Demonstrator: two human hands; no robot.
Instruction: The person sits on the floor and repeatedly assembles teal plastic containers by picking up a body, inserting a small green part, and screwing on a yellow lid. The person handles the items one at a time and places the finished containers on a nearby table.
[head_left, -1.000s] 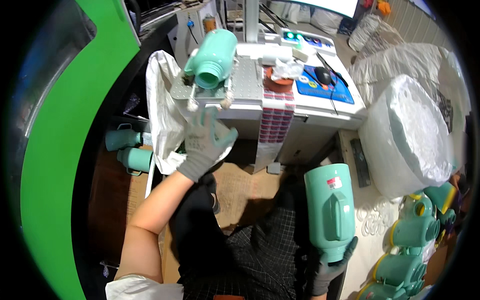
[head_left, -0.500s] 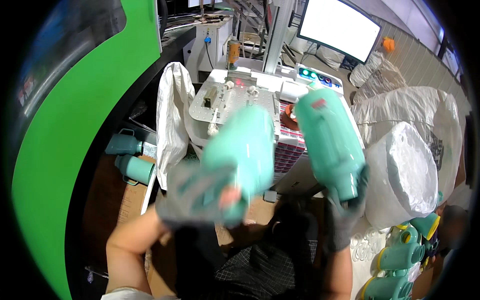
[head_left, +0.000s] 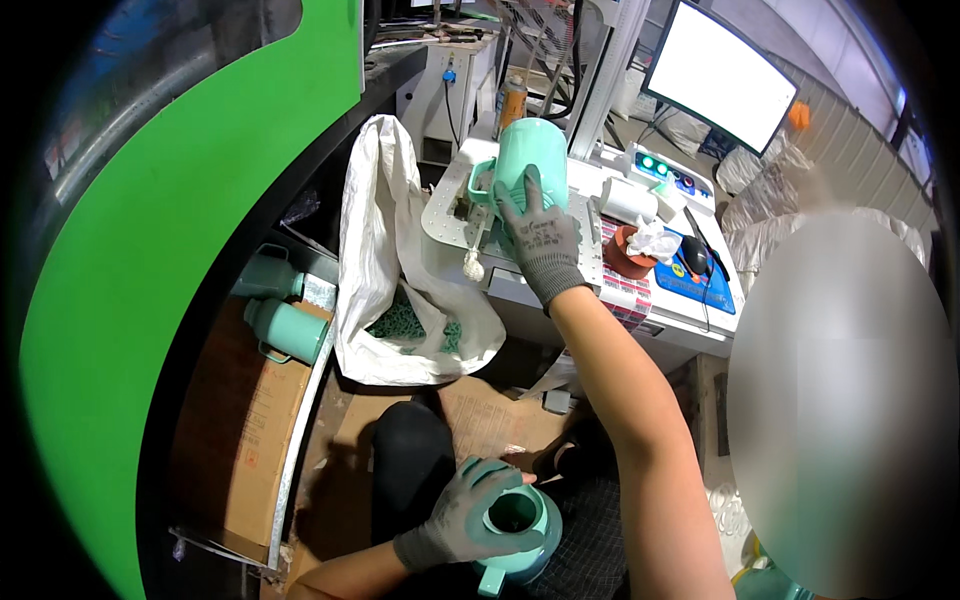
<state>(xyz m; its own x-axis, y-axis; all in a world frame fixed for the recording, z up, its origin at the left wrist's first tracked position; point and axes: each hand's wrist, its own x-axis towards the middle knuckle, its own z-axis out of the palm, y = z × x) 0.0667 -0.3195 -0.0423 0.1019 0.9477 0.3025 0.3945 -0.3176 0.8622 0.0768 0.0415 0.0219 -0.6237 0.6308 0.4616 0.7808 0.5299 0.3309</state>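
A glossy mint-green jug [head_left: 532, 150] with a side handle lies tilted over the perforated metal plate [head_left: 450, 222] on the white workbench. My right hand [head_left: 545, 238], in a grey glove, grips its near end, fingers stretched along its side. Down at my lap, my left hand [head_left: 465, 515], also gloved, is closed around the neck of a second mint-green jug [head_left: 540, 530]. That jug's round mouth faces up, and its handle points toward me. A small white knob on a rod [head_left: 473, 265] sticks out at the plate's front edge.
Left of the bench stands a white woven sack [head_left: 375, 240] holding green scraps. More jugs [head_left: 290, 330] lie beside a carton [head_left: 265, 450] at left. On the bench are a tape roll [head_left: 630, 255], a mouse [head_left: 693, 254] and a button box [head_left: 670, 178]. A monitor [head_left: 720, 75] stands behind; a blurred patch covers the right.
My right hand has swung left and set its jug on the plate. My left hand has dropped from above the bench to my lap with its jug. The view has shifted somewhat.
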